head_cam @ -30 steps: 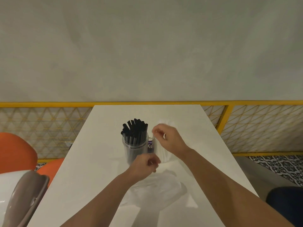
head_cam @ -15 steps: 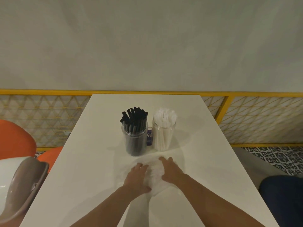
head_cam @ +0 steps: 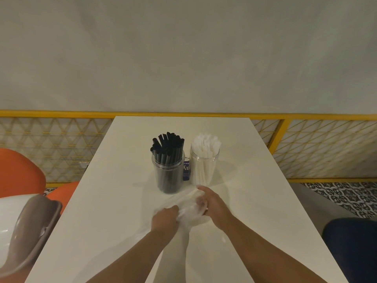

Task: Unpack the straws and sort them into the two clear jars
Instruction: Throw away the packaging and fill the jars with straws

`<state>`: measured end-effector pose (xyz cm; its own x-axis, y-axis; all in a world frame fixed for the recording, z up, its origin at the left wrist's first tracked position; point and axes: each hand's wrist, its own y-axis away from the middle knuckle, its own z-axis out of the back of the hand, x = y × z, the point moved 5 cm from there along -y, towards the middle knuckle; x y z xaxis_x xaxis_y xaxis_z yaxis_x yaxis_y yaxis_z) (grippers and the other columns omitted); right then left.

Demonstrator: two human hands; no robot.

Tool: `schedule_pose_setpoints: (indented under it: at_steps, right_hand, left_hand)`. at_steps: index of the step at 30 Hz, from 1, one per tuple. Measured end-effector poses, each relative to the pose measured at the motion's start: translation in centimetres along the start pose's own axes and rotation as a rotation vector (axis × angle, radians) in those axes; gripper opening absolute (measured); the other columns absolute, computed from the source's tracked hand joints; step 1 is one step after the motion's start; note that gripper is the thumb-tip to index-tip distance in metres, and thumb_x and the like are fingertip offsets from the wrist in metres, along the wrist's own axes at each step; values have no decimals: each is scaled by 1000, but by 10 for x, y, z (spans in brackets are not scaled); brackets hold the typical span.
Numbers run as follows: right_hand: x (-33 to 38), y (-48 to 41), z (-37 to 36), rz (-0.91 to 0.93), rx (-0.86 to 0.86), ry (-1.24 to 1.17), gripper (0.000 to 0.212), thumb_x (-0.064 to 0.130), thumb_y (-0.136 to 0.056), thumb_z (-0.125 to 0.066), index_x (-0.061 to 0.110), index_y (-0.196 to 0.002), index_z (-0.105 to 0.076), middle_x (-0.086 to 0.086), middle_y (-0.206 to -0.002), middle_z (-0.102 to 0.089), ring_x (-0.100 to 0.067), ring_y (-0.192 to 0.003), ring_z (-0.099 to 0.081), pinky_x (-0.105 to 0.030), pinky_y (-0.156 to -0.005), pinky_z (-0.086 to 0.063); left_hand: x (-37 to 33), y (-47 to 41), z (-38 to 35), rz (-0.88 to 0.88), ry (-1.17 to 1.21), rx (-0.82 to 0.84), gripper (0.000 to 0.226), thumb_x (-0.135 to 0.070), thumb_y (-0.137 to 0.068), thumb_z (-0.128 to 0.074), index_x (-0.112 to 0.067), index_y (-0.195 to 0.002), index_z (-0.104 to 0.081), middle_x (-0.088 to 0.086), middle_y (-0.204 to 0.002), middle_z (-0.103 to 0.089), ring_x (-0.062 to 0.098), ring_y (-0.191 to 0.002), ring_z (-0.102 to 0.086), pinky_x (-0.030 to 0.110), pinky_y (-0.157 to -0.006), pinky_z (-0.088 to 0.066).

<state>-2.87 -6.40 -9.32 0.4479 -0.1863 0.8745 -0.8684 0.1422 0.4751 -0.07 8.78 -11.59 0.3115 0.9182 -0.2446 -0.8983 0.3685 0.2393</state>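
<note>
Both hands are bunching a clear wrapper [head_cam: 188,211] on the white table [head_cam: 114,201]. The left hand [head_cam: 164,220] grips its near side with curled fingers, and the right hand [head_cam: 213,203] curls round its far side. Just beyond the right fingertips stands the right jar [head_cam: 204,170], packed with white straws [head_cam: 206,142]. Beyond the left fingers, apart from them, the left jar [head_cam: 168,176] holds black straws [head_cam: 167,144]. A small blue card [head_cam: 186,170] shows between the jars.

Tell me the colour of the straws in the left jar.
Those straws are black, clearest in the head view.
</note>
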Motion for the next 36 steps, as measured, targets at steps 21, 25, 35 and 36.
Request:
schedule_pose_setpoints:
  at_steps: [21, 25, 35, 36]
  right_hand:
    - [39, -6, -5, -104, -267, -208, 25, -3, -88, -42, 2, -67, -55, -10, -52, -56, -19, -46, -48, -27, -51, -37]
    - [28, -10, 0, -145, -306, -180, 26, -4, -89, -36, 2, -76, -58, -12, -62, -50, -22, -52, -43, -25, -45, -36]
    - [6, -16, 30, -62, -411, 332, 17, 11, -95, -38, 12, -99, -54, -9, -89, -55, -24, -76, -52, -28, -55, -42]
    - [6, -14, 32, -56, -435, 409, 18, 13, -96, -36, 14, -99, -53, -9, -97, -55, -24, -84, -51, -28, -61, -42]
  left_hand:
    - [-15, 1, 64, -144, 713, -62, 28, -35, -81, -70, -14, -97, -62, 1, -80, -64, 18, -72, -60, 25, -65, -47]
    - [-13, 0, 74, -48, 1106, -68, 4, -19, -87, -64, -18, -85, -61, -5, -71, -56, 13, -66, -53, 20, -64, -43]
    - [-17, -6, 112, -67, 1155, -215, 40, -25, -99, -43, -10, -62, -41, 3, -55, -38, 13, -52, -38, 21, -57, -35]
    - [-19, -6, 119, -78, 1194, -238, 37, -25, -99, -43, -11, -65, -41, 1, -55, -38, 10, -48, -37, 19, -54, -35]
